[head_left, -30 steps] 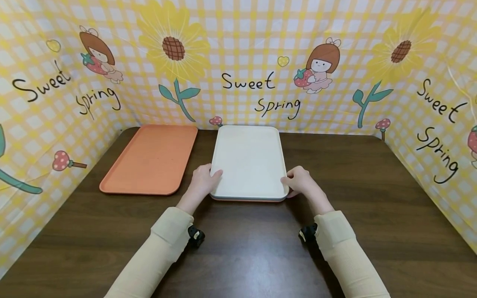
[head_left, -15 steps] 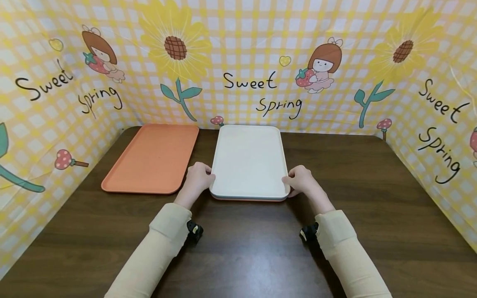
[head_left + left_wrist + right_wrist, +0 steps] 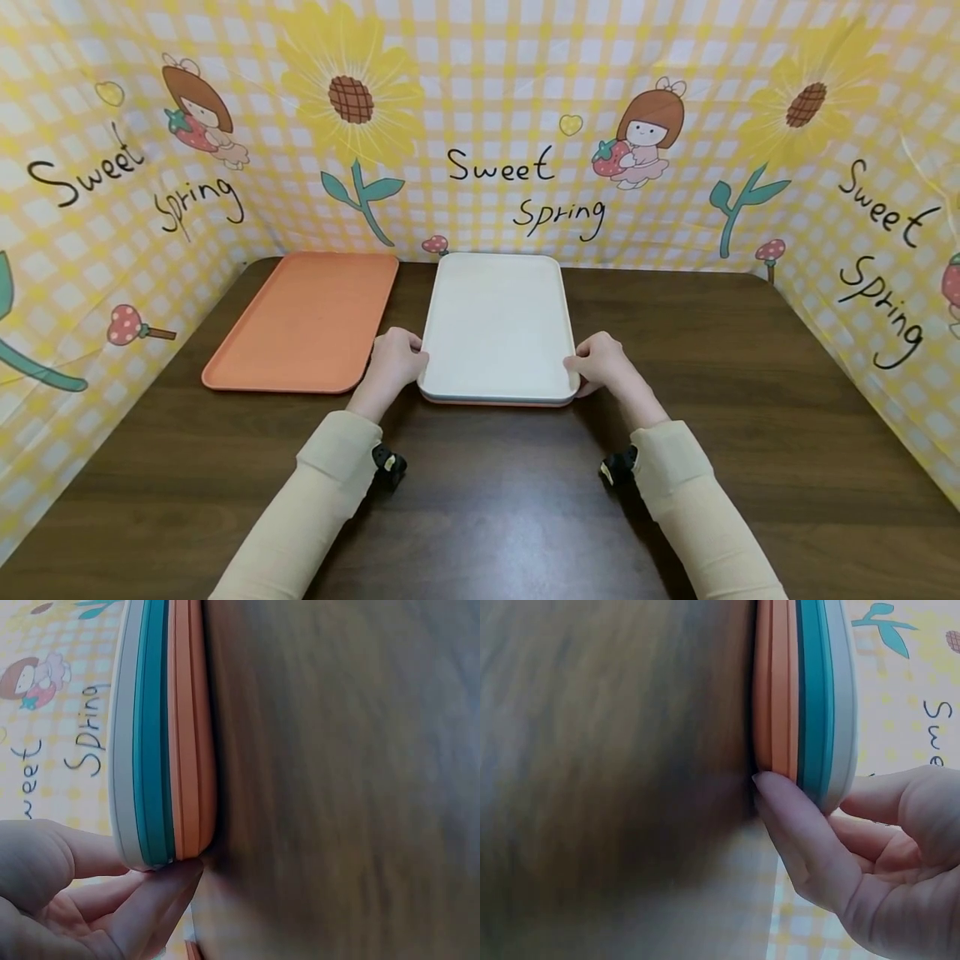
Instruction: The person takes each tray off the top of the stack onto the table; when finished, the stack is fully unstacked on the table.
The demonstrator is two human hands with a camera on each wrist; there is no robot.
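A white tray (image 3: 501, 329) tops a stack in the middle of the table. Below it, the wrist views show a teal tray (image 3: 153, 735) and orange trays (image 3: 189, 742), their edges lined up closely. My left hand (image 3: 395, 360) grips the stack's left side near the front corner, thumb at the white rim and fingers along the lower edges. On the opposite side my right hand (image 3: 606, 365) holds the stack the same way, its index fingertip reaching the orange edge (image 3: 774, 705). To the left, a separate orange tray (image 3: 303, 321) lies flat on the table.
The dark wooden table (image 3: 487, 517) extends in front of the stack and to its right. A yellow checked cloth (image 3: 495, 92) with printed flowers and figures stands as a wall behind and at both sides.
My left thumb has drawn back from the white tray's top surface to its left rim. The stack's near end sits very slightly further left. My right hand keeps its hold.
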